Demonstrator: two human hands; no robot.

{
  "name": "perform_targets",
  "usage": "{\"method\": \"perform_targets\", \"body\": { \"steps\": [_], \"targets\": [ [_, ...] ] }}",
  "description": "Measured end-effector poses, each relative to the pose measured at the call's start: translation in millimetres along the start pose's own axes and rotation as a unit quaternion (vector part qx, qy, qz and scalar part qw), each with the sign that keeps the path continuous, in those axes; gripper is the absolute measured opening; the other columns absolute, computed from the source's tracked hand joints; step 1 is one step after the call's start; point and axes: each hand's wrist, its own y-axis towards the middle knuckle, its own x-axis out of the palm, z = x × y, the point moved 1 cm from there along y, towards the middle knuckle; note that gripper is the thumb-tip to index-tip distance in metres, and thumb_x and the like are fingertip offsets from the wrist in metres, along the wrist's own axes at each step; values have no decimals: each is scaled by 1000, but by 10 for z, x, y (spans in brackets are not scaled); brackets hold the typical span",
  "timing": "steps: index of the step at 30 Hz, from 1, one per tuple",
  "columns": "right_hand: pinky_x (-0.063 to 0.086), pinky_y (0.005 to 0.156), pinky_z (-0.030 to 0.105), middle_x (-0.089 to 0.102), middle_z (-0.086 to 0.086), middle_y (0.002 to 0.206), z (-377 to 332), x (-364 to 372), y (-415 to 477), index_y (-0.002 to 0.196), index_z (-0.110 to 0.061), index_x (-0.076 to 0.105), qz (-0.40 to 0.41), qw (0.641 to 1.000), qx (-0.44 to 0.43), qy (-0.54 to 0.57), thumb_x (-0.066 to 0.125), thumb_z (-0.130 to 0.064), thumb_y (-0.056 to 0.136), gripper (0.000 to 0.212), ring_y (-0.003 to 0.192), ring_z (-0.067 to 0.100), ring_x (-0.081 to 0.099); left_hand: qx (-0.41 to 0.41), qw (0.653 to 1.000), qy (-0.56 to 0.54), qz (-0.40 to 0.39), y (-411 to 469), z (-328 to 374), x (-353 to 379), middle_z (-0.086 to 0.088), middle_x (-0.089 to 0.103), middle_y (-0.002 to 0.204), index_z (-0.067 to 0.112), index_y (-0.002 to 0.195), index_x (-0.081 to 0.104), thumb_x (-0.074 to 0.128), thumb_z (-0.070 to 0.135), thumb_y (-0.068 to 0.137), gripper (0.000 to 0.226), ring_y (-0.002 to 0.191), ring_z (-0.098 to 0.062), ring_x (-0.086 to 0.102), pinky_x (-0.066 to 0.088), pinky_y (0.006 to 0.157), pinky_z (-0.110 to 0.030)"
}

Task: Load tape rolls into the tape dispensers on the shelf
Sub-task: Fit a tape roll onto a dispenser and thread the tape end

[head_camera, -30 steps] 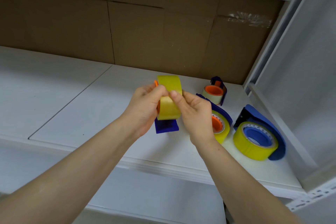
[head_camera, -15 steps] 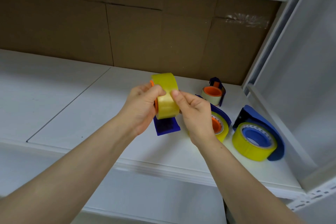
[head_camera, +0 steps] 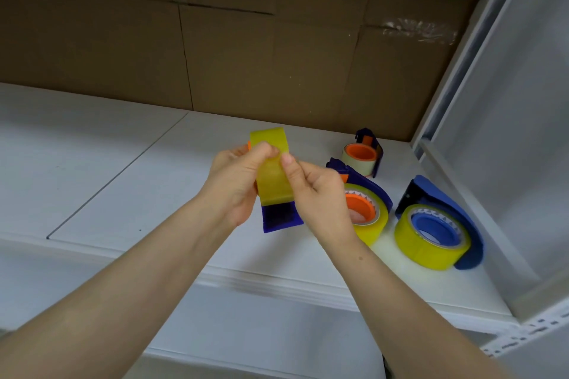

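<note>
Left hand (head_camera: 237,184): fingers curled round the yellow tape roll (head_camera: 272,175) from its left side, thumb on the roll's outer face; grips it in the air above the shelf (head_camera: 123,181).
Right hand (head_camera: 317,194): thumb and forefinger pinch the outer face of the same roll near its top; remaining fingers curled under.
Yellow tape roll: held edge-on between both hands; a sliver of orange core shows at its upper left; seated in the purple dispenser (head_camera: 281,218).
Purple dispenser: only its lower end shows, jutting out below the roll, clear of the shelf surface.
Obstruction: the right hand covers the left part of the middle dispenser (head_camera: 369,186) and of its roll.
Middle dispenser: purple, lying on the shelf just right of the hands; carries a yellow roll with an orange core (head_camera: 374,224).
Rear dispenser (head_camera: 377,151): small, dark, near the cardboard backing (head_camera: 246,64); carries a pale roll with an orange core (head_camera: 358,160).
Blue dispenser (head_camera: 440,197): far right, beside the white side panel (head_camera: 508,132); carries a yellow roll with a blue core (head_camera: 428,246).
Count, dispensers: four; one in hand, three on the shelf.
Count, tape rolls: four, one per dispenser.
Count, hands: two, both on the one roll.
</note>
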Motion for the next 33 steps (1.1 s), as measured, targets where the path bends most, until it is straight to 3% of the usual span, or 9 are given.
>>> {"method": "perform_targets", "body": {
  "steps": [2, 5, 8, 11, 15, 20, 26, 29, 33],
  "targets": [
    [55, 73, 41, 72, 7, 86, 59, 31, -27, 116, -21, 63, -52, 996, -15, -70, 50, -35, 93, 29, 81, 22, 66, -8, 1000, 2, 30, 15, 28, -10, -8, 65, 64, 4, 75, 58, 57, 5, 82, 8, 60, -20, 61, 50, 61, -28],
    [54, 89, 40, 70, 3, 108, 127, 44, -54, 132, -25, 51, -95, 995, -4, -43, 57, -23, 87, 45, 100, 19, 65, -13, 999, 2, 36, 35, 53, -28, -1, 65, 51, 5, 76, 57, 55, 10, 84, 10, 58, -20, 60, 48, 59, -27],
    [50, 97, 29, 66, -6, 115, 71, 10, -93, 132, -15, 52, -83, 989, 39, 120, 58, -7, 90, 43, 107, 9, 63, -8, 1000, 7, -1, 53, 34, -63, -14, 67, 80, -7, 95, 59, 51, 7, 84, 19, 78, -28, 62, 50, 70, -33],
    [52, 94, 29, 70, -4, 110, 20, -23, -82, 121, -12, 62, -18, 984, 42, 172, 59, -12, 90, 31, 104, 9, 65, -3, 999, 21, -47, 11, 9, -59, -20, 61, 95, -12, 110, 57, 48, -4, 84, 29, 83, -26, 59, 55, 61, -28],
    [56, 81, 41, 73, -3, 79, -19, -21, -22, 84, -23, 74, 79, 983, 59, 153, 64, -25, 87, 10, 82, 18, 68, 19, 994, 47, -96, -28, -24, -45, -12, 63, 82, 2, 89, 63, 46, -13, 81, 24, 72, -18, 62, 55, 57, -22],
    [38, 58, 38, 47, -10, 46, -46, -37, 48, 48, -26, 55, 131, 981, 56, 131, 64, -36, 85, 40, 56, 14, 41, 24, 993, 18, -110, -52, -44, -24, -11, 59, 77, -1, 90, 61, 43, -15, 81, 25, 61, -12, 62, 50, 50, -20],
    [55, 77, 33, 68, -10, 69, -101, -47, -21, 83, -20, 69, 60, 972, 119, 193, 56, -8, 87, 18, 73, 8, 63, 0, 999, -41, -22, 33, -20, -50, -16, 48, 82, 3, 83, 50, 49, 1, 84, 3, 58, -16, 52, 46, 48, -20],
    [54, 68, 24, 69, -6, 74, -118, 2, -62, 93, -15, 69, 55, 961, 152, 223, 50, -4, 87, 24, 73, 7, 63, 7, 1000, -28, -8, 56, -40, -52, -17, 51, 87, 0, 95, 54, 52, 5, 84, 13, 62, -18, 55, 47, 52, -23],
    [45, 49, 17, 57, -9, 66, -203, -9, -34, 78, -20, 58, 86, 932, 231, 266, 51, -16, 88, 13, 64, 8, 52, 44, 999, 15, -28, 22, -96, -20, -16, 49, 89, 2, 97, 56, 57, 9, 74, 24, 79, -27, 48, 44, 70, -35]
  ]
}}
